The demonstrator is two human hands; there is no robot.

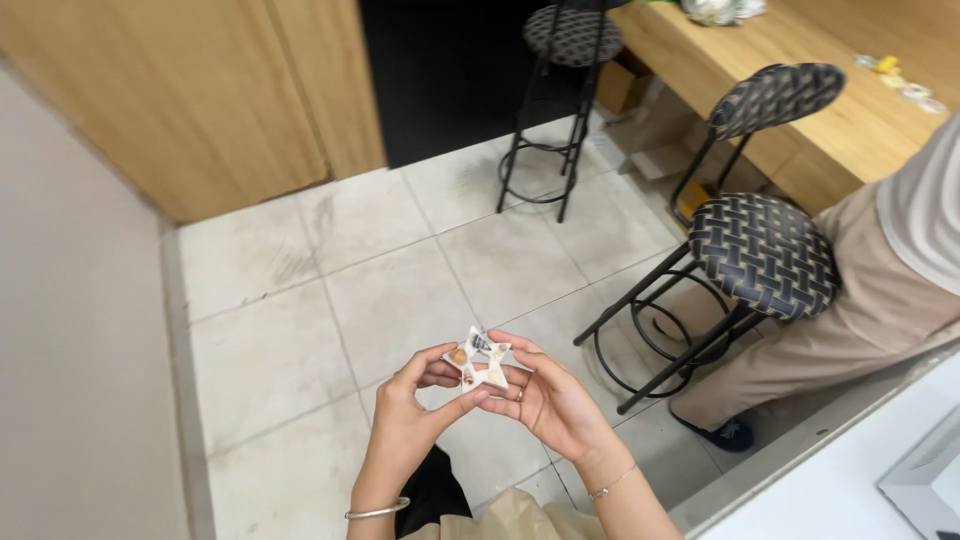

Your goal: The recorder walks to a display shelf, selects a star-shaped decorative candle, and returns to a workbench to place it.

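White and star-shaped, a small flat piece [479, 361] with little coloured bits set into its face is being held between both hands just below the middle of the view, over the pale tiled floor [300, 340]. It is being pinched by the left hand [412, 412] along its 8 o'clock edge, thumb on top and forefinger curled underneath, while the other fingers are being kept loosely folded. It is being supported from the 4 o'clock side by the right hand [550, 400], whose fingertips are being pressed against the star's lower points; a ring is being worn on one finger (the thumb's exact contact is hidden behind the star). Thin bracelets are being worn on both wrists.

The step in hand is judged to be a close inspection or turning of the star, with the grip being shared between the two hands. A further turn would call for one pinch being loosened while the other is being tightened, since the piece is thin and is being held only at its edges.

At 2 o'clock a black woven-seat stool [762, 255] is being stood beside a wooden counter [800, 120]; a second stool [572, 40] is seen at 12 o'clock. Another person's beige trouser leg [860, 310] is being rested at 3 o'clock.
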